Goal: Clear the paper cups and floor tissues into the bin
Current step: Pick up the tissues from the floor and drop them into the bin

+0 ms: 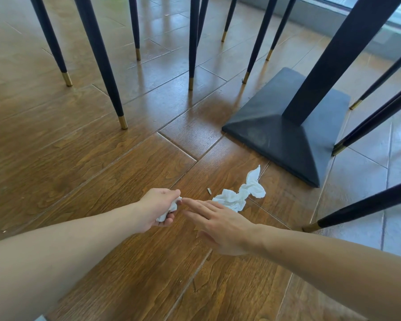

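Observation:
My left hand [159, 208] is closed around a crumpled white tissue [171, 208], which shows between the fingers and palm, low above the wooden floor. My right hand [214, 222] is flat with fingers stretched out and apart, holding nothing; its fingertips nearly touch the left hand. A second, larger white tissue [243, 193] lies crumpled on the floor just beyond my right hand's fingers, near the table base. No paper cups and no bin are in view.
A dark square table base [276, 133] with its column stands right of centre, close to the loose tissue. Several dark chair legs with gold tips [122, 119] ring the area behind and to the right. A small scrap [209, 190] lies beside the tissue.

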